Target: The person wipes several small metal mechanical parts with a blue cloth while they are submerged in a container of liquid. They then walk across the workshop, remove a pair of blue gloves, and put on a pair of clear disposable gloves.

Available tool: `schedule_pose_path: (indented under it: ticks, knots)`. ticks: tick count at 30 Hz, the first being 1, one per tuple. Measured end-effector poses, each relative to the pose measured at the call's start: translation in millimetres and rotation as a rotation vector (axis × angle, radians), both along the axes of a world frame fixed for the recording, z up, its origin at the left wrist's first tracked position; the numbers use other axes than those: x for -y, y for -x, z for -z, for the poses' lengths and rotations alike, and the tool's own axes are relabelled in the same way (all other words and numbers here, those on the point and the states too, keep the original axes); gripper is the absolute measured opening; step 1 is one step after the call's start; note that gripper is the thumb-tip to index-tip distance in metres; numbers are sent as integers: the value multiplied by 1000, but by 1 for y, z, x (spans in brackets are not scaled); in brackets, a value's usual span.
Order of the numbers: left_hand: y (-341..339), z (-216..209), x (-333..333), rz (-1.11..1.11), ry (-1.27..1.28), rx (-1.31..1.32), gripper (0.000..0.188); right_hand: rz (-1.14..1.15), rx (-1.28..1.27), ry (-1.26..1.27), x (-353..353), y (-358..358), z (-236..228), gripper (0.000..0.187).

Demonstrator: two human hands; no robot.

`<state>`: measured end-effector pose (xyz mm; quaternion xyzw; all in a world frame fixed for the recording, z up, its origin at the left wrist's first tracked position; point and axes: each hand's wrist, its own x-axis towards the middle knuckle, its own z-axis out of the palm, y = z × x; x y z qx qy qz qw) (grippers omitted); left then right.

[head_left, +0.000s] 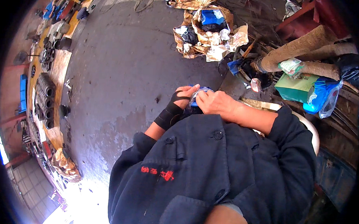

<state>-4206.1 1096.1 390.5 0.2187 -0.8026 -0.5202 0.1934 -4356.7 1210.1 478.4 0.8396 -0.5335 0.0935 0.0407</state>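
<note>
Both hands meet in front of my dark jacket, at the middle of the head view. Between them is a small blue and clear plastic-wrapped packet [202, 90], mostly covered by my fingers, so its contents cannot be made out. My left hand [183, 94], with a black wrap around its palm and wrist, is closed on the packet's left side. My right hand [217, 102] pinches the packet from the right, its fingers bent and knuckles up.
A pale plastic chair [311, 126] is behind my right arm. To the right lie a green box [297, 87], a blue plastic bag [322, 97] and thick brown rolls [296, 49]. Torn paper sacks [225, 42] lie ahead. Metal rings [45, 95] line a wooden bench at left.
</note>
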Motion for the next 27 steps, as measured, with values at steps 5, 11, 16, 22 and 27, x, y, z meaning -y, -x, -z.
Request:
schedule_pose_path:
  ticks: [5, 11, 16, 22, 27]
  knots:
    - [2, 42, 30, 29, 509, -50, 34, -72, 60, -91, -2, 0, -5, 27]
    - [-22, 78, 57, 62, 610, 253, 30, 9, 187, -110, -7, 3, -5, 13]
    - [-24, 74, 66, -123, 371, 192, 8, 411, 399, -214, -3, 16, 10, 13]
    - [-12, -8, 54, -663, -332, -64, 28, 693, 835, -130, 1, 41, 21, 21]
    - [21, -4, 23, -339, -713, -41, 27, 853, 1417, -274, 2, 49, 36, 23]
